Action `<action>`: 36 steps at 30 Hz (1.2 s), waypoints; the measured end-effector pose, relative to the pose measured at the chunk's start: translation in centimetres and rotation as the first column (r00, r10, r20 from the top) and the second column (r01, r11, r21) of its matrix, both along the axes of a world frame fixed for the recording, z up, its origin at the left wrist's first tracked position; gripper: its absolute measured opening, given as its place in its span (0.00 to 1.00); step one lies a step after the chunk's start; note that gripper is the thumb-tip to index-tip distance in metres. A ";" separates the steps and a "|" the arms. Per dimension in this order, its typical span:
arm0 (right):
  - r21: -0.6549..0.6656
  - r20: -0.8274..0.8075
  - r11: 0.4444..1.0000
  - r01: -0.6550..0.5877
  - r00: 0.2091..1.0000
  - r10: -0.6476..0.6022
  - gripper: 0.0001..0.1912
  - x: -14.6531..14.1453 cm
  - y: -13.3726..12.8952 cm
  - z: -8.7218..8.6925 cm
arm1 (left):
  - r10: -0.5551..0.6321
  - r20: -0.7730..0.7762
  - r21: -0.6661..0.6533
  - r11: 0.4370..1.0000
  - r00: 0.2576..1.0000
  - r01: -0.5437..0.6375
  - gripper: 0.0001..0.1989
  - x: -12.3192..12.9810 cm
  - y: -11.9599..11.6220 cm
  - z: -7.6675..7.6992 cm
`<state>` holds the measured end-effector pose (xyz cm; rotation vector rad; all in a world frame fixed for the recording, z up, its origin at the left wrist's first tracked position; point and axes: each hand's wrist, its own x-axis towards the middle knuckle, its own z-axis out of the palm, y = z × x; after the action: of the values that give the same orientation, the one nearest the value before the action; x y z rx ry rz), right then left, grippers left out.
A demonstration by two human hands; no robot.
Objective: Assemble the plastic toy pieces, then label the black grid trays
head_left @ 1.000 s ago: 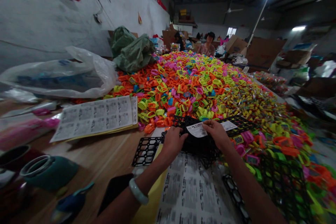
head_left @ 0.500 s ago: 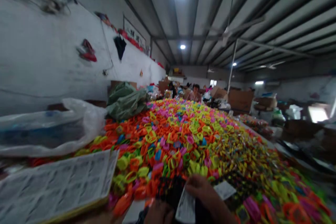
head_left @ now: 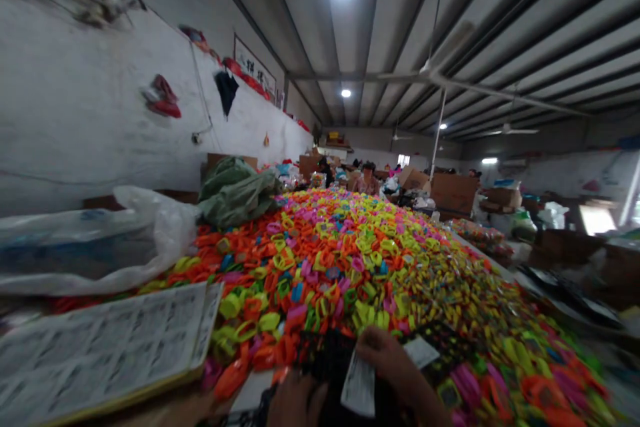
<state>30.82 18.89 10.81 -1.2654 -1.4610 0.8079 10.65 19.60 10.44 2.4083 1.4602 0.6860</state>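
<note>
My right hand (head_left: 393, 363) is closed, its thumb and fingertips pinching the top of a white printed paper slip (head_left: 359, 385). The slip hangs in front of a dark, black area. My left hand (head_left: 294, 401) is at the bottom edge, blurred and partly cut off. Its fingers look curled beside the same dark area, and I cannot make out what they hold. Black openwork pieces (head_left: 320, 350) lie just beyond both hands. Another white slip (head_left: 421, 351) rests on black openwork material (head_left: 443, 340) to the right of my right hand.
A heap of bright plastic watch-like pieces (head_left: 320, 247) spreads far ahead. At left lie a stack of printed sheets (head_left: 110, 347), a clear plastic bag (head_left: 170, 233) and a green sack (head_left: 237, 190). A person (head_left: 367, 180) sits beyond the heap; cardboard boxes (head_left: 453, 193) stand behind.
My left hand has shifted slightly left, its thumb now more apart from the fingers. The slip in my right hand has moved slightly right. The whole view has shifted a little.
</note>
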 end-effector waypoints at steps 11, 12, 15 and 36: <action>-0.145 -0.081 0.970 -0.193 0.980 0.183 0.17 0.5 0.5 -1.5 | 0.052 -0.057 -0.192 0.979 0.997 -0.062 0.15 0.9 -0.9 -0.5; -0.137 -0.062 0.969 -0.207 0.978 0.200 0.16 0.3 0.8 -1.5 | 0.052 -0.055 -0.189 0.980 0.997 -0.061 0.15 0.9 -0.9 -0.5; -0.110 -0.012 0.969 -0.220 0.976 0.220 0.14 -0.2 2.0 -1.7 | 0.051 -0.048 -0.185 0.981 0.998 -0.059 0.15 0.9 -0.9 -0.7; 0.282 0.360 0.950 0.135 0.903 -0.235 0.28 -2.4 1.8 -5.6 | 0.108 -0.104 -0.258 0.957 0.989 -0.131 0.13 1.7 -1.0 -0.2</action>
<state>28.45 20.68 5.18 -1.3949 -1.6621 0.2341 12.30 18.61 10.24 2.1860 1.6295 0.3824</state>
